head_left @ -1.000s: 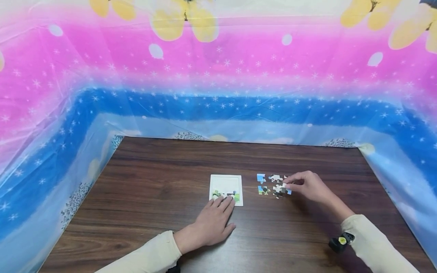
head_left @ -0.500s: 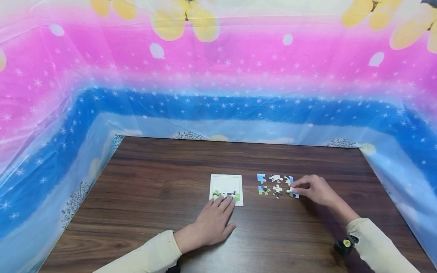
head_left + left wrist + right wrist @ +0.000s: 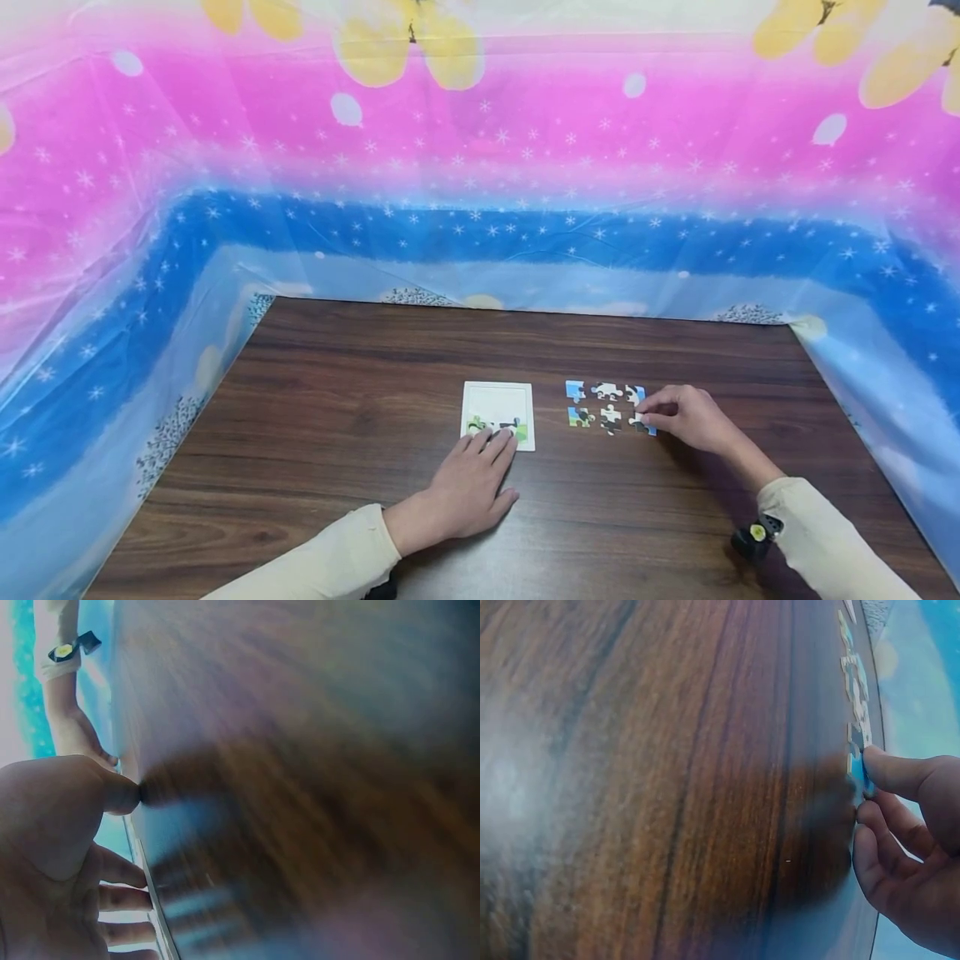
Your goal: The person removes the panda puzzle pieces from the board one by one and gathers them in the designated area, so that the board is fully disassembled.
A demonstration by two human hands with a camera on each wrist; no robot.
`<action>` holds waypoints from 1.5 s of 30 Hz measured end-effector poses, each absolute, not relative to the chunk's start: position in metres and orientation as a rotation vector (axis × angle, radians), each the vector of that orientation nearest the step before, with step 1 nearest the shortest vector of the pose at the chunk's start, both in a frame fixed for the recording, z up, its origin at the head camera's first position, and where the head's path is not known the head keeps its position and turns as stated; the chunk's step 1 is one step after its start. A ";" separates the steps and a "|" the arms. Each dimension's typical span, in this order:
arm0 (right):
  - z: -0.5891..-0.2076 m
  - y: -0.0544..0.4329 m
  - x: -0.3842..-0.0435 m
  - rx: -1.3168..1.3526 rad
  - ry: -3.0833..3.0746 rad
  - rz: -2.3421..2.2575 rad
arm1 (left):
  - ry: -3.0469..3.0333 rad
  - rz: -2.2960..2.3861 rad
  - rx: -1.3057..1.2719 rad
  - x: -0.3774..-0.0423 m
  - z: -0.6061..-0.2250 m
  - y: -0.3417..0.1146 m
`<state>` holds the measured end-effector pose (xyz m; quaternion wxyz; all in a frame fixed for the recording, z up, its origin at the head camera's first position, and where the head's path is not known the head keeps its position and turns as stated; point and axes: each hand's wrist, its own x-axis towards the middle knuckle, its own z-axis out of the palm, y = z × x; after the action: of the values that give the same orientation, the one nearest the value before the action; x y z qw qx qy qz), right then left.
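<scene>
One patterned cloth (image 3: 480, 142), pink over blue with white snowflakes, standing round the far edge and sides of the surface. One surface (image 3: 337, 367), dark brown wood grain, bearing everything below. Two cream sleeves (image 3: 330, 557), mine, one per arm. My left hand (image 3: 463, 493): palm down, fingers straight and slightly apart, their tips resting on the near edge of the board. My right hand (image 3: 693, 421): thumb and forefinger together, clamped on the piece nearest me at the right. One white board (image 3: 498, 402), framed, lying flat; picture section (image 3: 522, 432) in green, black and white along its near part, partly hidden by my left fingertips. One black wrist device (image 3: 750, 543), yellow-marked, at my right cuff. Six jigsaw pieces (image 3: 611, 418), flat on the surface to the right of the board, in two rows of three; gripped piece (image 3: 639, 424), last of the near row, partly covered by my fingers.
</scene>
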<state>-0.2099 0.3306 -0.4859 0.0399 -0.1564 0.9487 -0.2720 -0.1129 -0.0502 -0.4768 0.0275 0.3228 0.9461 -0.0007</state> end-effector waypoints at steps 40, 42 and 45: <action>-0.458 0.150 -0.240 -1.043 2.631 -0.919 | 2.866 -0.060 0.940 -0.101 -0.477 -0.035; -0.458 0.143 -0.241 -1.061 2.612 -0.905 | 2.864 -0.054 0.948 -0.100 -0.476 -0.035; -0.459 0.132 -0.241 -1.094 2.579 -0.902 | 2.864 -0.048 0.961 -0.100 -0.477 -0.036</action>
<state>-0.2415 0.1324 -0.4589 0.0990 -0.3697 0.8721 -0.3050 -0.1005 -0.0356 -0.4774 0.0603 0.3175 0.9462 -0.0158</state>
